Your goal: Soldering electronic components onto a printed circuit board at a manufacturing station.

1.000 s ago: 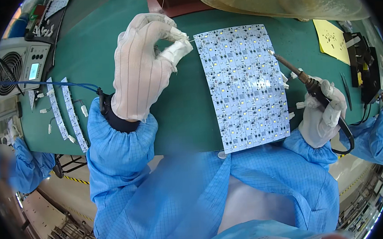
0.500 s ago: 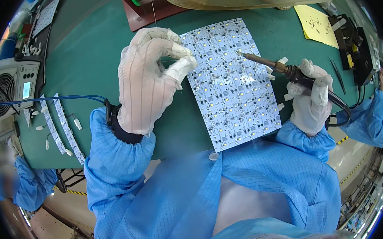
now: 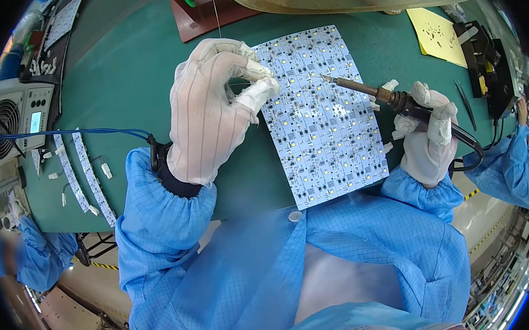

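The white-gloved left hand [image 3: 205,111] pinches thin silvery wire [image 3: 216,15] at the white rectangular circuit panel's [image 3: 323,124] edge, the white-gloved right hand [image 3: 427,147] grasping a black-handled soldering iron [image 3: 412,107].

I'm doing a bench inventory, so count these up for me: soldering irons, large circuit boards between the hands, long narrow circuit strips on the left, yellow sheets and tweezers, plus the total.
Soldering iron: 1
Large circuit board: 1
Long narrow circuit strips: 2
Yellow sheet: 1
Tweezers: 1 pair
Total: 6
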`<act>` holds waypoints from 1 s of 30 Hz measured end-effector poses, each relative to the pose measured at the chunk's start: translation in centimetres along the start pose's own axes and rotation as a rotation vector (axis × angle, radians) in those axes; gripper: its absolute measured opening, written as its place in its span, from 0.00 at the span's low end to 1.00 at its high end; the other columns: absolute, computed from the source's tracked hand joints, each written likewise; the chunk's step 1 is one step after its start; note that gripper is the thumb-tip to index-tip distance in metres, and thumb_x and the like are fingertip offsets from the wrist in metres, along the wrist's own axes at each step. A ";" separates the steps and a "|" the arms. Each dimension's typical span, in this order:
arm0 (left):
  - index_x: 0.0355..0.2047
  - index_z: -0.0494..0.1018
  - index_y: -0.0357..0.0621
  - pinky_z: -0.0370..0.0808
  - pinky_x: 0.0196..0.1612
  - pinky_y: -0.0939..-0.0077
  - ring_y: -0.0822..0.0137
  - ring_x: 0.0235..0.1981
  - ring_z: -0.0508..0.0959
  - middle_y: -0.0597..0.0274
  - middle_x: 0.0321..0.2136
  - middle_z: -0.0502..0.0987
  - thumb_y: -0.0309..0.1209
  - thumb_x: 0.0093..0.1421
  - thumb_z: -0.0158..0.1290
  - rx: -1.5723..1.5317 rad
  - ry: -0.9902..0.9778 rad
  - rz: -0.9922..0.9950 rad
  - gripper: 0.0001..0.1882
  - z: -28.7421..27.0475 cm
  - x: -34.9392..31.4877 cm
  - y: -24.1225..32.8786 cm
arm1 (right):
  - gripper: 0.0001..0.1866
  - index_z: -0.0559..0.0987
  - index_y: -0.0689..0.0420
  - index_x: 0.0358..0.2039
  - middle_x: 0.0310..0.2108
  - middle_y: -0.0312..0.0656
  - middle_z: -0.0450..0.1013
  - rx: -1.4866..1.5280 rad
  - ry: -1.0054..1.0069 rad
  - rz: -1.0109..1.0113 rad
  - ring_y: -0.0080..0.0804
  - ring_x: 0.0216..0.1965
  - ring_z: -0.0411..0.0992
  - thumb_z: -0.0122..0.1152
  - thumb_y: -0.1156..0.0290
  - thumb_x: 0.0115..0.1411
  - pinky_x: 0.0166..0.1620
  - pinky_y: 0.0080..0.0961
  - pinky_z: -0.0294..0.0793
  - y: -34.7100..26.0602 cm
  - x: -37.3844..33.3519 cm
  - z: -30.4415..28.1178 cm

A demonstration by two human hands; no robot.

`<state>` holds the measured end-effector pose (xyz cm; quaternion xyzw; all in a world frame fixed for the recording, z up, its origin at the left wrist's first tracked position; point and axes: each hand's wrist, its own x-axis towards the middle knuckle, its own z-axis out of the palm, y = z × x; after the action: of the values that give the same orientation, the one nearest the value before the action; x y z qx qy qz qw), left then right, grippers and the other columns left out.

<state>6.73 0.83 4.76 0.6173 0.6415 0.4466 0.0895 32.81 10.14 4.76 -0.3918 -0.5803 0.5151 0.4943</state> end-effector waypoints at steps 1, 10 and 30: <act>0.28 0.73 0.35 0.75 0.30 0.79 0.70 0.28 0.76 0.57 0.35 0.73 0.19 0.46 0.62 -0.001 -0.001 0.016 0.10 0.0 0.0 -0.1 | 0.29 0.78 0.66 0.36 0.37 0.49 0.78 0.015 0.000 -0.006 0.30 0.34 0.75 0.55 0.46 0.61 0.36 0.22 0.76 0.1 0.1 0.0; 0.29 0.73 0.35 0.73 0.29 0.80 0.71 0.27 0.75 0.57 0.35 0.73 0.21 0.46 0.63 0.022 -0.012 0.054 0.10 -0.2 0.2 -0.2 | 0.30 0.78 0.66 0.36 0.36 0.48 0.78 -0.043 0.023 0.007 0.29 0.30 0.75 0.54 0.45 0.61 0.31 0.21 0.75 -0.2 0.1 0.6; 0.32 0.74 0.36 0.70 0.26 0.78 0.72 0.24 0.72 0.58 0.34 0.76 0.28 0.54 0.58 0.005 -0.044 -0.109 0.09 -0.8 0.5 0.4 | 0.25 0.77 0.63 0.43 0.40 0.45 0.77 0.088 -0.174 -0.286 0.30 0.32 0.77 0.55 0.50 0.62 0.29 0.18 0.73 1.3 1.1 0.1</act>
<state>6.36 0.85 5.76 0.5912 0.6733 0.4258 0.1260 32.39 11.39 3.70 -0.2371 -0.6477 0.4965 0.5270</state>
